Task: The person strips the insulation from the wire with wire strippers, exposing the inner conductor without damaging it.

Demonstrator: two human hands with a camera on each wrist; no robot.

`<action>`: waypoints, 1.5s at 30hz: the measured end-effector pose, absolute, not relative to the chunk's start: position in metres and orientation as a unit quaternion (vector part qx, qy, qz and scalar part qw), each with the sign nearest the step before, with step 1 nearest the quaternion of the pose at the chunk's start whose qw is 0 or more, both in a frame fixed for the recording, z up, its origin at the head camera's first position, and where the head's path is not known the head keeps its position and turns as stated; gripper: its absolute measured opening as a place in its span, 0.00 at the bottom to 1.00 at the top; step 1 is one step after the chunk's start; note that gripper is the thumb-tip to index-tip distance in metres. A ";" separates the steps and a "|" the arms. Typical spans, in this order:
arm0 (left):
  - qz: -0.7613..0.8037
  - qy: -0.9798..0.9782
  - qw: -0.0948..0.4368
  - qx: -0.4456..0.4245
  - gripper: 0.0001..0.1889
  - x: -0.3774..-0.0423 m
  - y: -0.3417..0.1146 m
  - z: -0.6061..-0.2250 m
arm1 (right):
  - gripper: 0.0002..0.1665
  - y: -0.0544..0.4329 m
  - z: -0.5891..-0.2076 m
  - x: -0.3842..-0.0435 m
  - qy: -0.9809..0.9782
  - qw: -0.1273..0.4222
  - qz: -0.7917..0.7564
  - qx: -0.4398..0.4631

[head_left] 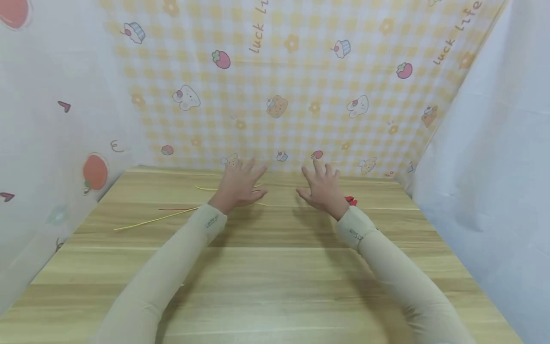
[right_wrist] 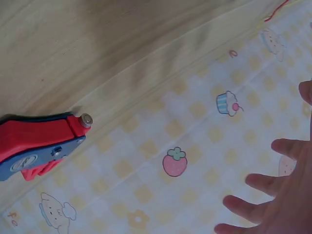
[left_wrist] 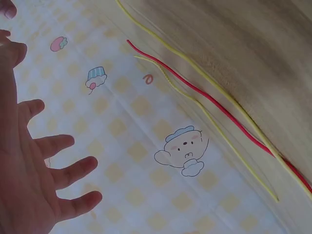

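In the head view my left hand [head_left: 239, 185] is held over the far left part of the table, fingers spread, holding nothing. Beneath and beside it lie a long yellow wire [head_left: 150, 221], a red wire [left_wrist: 214, 101] and a shorter yellow wire [left_wrist: 219, 125]; the hand and sleeve partly cover them in the head view. My right hand [head_left: 323, 187] hovers opposite, also spread and holding nothing. Just right of its wrist lies a red and dark blue hand tool [right_wrist: 41, 141] with a round metal end, mostly hidden from the head camera.
The wood-grain table [head_left: 275, 286] meets a yellow checked cloth [head_left: 296, 86] along its far edge. White printed cloth [head_left: 43, 143] hangs at the left, and a plain pale sheet [head_left: 494, 167] hangs at the right.
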State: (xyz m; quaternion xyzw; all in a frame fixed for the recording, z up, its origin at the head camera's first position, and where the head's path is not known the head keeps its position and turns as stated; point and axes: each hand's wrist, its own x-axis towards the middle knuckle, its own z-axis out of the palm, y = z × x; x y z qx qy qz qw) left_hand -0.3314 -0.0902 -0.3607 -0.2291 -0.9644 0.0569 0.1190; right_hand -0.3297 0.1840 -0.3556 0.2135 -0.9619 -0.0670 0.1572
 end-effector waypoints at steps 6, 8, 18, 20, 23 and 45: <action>0.001 -0.970 0.091 -0.226 0.36 -0.326 -0.093 -0.361 | 0.42 0.193 -0.346 -0.314 -0.974 0.101 0.000 0.202; -0.016 -0.971 0.082 -0.226 0.35 -0.324 -0.094 -0.362 | 0.42 0.198 -0.344 -0.310 -0.975 0.092 0.026 0.202; -0.024 -0.968 0.051 -0.243 0.25 -0.319 -0.104 -0.374 | 0.39 0.230 -0.348 -0.298 -0.968 0.096 0.108 0.207; -0.034 -0.967 0.044 -0.248 0.23 -0.320 -0.105 -0.377 | 0.39 0.236 -0.349 -0.295 -0.968 0.086 0.124 0.200; -0.049 -0.966 0.035 -0.251 0.20 -0.321 -0.108 -0.381 | 0.39 0.244 -0.349 -0.291 -0.966 0.065 0.161 0.192; -0.085 -0.972 -0.022 -0.217 0.16 -0.331 -0.112 -0.396 | 0.39 0.315 -0.369 -0.267 -0.968 -0.002 0.224 0.112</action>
